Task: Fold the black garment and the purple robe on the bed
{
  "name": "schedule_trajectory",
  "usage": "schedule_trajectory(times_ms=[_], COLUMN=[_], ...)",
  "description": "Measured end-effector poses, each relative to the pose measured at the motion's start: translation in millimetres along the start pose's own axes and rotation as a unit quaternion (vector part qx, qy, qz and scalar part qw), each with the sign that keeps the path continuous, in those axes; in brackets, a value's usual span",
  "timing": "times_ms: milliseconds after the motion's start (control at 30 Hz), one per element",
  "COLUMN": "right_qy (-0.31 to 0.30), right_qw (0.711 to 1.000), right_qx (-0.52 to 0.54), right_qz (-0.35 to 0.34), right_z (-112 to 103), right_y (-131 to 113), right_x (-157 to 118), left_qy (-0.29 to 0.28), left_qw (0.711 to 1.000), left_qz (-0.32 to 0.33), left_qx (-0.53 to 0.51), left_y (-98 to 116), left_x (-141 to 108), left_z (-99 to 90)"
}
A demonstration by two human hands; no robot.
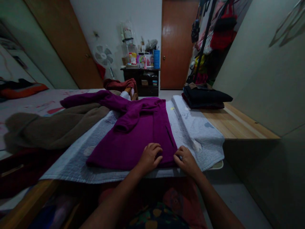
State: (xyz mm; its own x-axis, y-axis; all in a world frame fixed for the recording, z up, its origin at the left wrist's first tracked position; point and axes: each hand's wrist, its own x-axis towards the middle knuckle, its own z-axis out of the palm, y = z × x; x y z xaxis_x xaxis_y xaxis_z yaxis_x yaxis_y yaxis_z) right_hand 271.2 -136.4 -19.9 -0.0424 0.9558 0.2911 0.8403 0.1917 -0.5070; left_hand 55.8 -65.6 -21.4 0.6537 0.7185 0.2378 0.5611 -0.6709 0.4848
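Note:
A purple coat lies spread on a pale blue quilted cloth, one sleeve folded across its front and the other stretched out to the left. My left hand rests on the coat near its bottom hem, fingers curved and the thumb apart from them. At the coat's lower right corner, my right hand has its fingers bent and closed on the edge of the fabric. Beside the right hand, a dark pocket slit runs along the coat's side.
Folded dark clothes are stacked at the right on a wooden board. A brown fleece garment lies on the bed at the left. Farther back stand a fan and a dark shelf.

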Motion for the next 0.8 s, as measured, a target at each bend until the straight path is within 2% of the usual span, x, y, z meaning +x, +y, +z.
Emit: schedule_trajectory(times_ms=[67,167,233,333,433,500,533,633,800], right_qy=[0.011,0.030,0.030,-0.014,-0.063,-0.073,-0.074,-0.077,-0.074], right_qw=[1.000,0.999,0.998,0.994,0.986,0.983,0.982,0.981,0.981], right_qx=[-0.024,-0.030,-0.047,-0.104,-0.152,-0.167,-0.171,-0.178,-0.179], right_qz=[0.006,-0.016,-0.029,-0.019,-0.009,-0.008,-0.007,-0.004,0.002], right_z=[-1.2,10.5,25.2,48.3,62.5,65.6,65.9,64.7,64.3], right_y=[-6.7,-14.1,-15.8,-13.9,-10.2,-8.7,-8.5,-9.4,-11.7], right_x=[17.5,45.5,60.5,71.4,70.8,68.5,67.7,67.4,68.6], left_qy=[-0.011,-0.028,-0.032,-0.009,0.114,0.199,0.223,0.222,0.169], left_qw=[1.000,0.999,0.997,0.991,0.985,0.960,0.943,0.906,0.896], left_qz=[0.015,0.014,0.018,0.007,-0.093,-0.195,-0.249,-0.358,-0.411], left_qx=[-0.005,-0.033,-0.075,-0.134,-0.086,-0.015,0.012,0.040,0.027], left_y=[-1.2,0.2,1.0,-6.8,-31.1,-53.6,-65.1,-94.5,-120.4], left_x=[-1.1,-3.7,-3.6,0.4,7.3,12.4,15.2,24.1,39.8], left_z=[7.4,13.1,10.2,-2.9,-20.6,-32.4,-37.9,-52.2,-68.7])
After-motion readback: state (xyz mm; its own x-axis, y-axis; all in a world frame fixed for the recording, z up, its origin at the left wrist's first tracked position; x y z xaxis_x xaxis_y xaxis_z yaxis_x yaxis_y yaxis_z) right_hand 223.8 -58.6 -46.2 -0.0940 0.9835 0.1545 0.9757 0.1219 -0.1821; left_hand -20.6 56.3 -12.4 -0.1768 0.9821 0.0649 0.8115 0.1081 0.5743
